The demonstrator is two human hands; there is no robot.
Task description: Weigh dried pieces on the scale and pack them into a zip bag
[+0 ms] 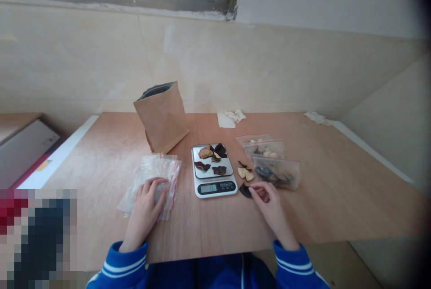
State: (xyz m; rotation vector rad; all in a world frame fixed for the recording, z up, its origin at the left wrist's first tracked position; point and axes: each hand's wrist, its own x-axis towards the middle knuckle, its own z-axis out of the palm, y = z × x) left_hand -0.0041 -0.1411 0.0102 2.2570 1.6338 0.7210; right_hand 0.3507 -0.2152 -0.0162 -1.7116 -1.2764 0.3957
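My left hand (150, 199) lies on a stack of clear zip bags (134, 190) with red seal lines, its fingers loosely stretched over them. In the middle stands a white digital scale (198, 190); its plate carries several dried pieces, among them a tan round slice (205, 152) and a dark curled piece (219, 170). To the right of the scale, my right hand (269, 197) pinches the edge of a dark dried slice (245, 191) at the table surface. Just behind that slice are pale dried slices (245, 173). The scale's digits are too small to read surely.
A brown paper pouch (163, 120) stands with its top open behind the zip bags. Right of the scale lie a bag of pale pieces (269, 147) and a bag of dark pieces (279, 174). Crumpled tissue (235, 116) and white paper (225, 120) lie near the wall.
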